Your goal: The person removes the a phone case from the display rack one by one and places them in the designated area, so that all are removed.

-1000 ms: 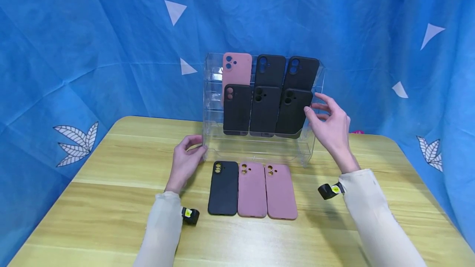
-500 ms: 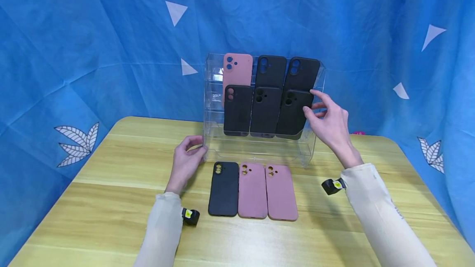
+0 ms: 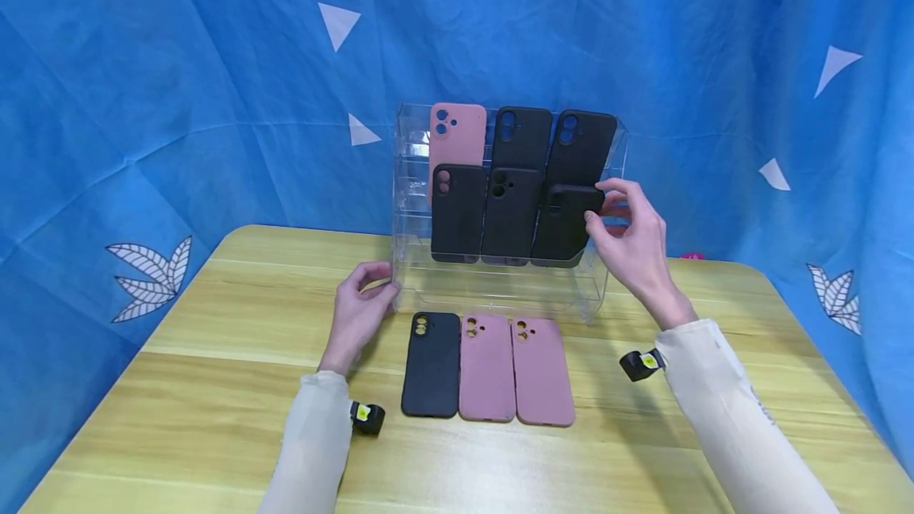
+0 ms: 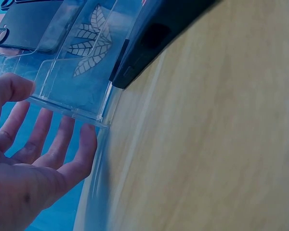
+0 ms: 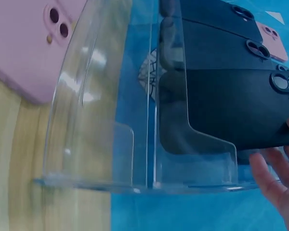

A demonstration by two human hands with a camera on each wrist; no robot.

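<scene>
Change vs 0.5 s ago: front-row right black phone case has its top edge lower in the head view, camera cutouts now foreshortened. Reads as top tipped toward the person. Bottom end is about where it was, behind the front lip of the clear stand.

Right hand is slightly lower at the fingertips, grip narrow: pinches that case by its upper right corner. Right wrist view has the thumb on the face near the cutouts, other fingers at the side edge.

Left hand same spot, gripping the left side wall of the stand, thumb at the panel edge, fingers spread along the outside.

Rest of the stand unchanged. Front row: left black case and middle black case, both leaning back. Behind them, higher: upper pink case, then upper middle black case and upper right black case.

Surface in front of the stand, also unchanged: flat black case, left flat pink case, right flat pink case, side by side, cutouts toward the stand.
</scene>
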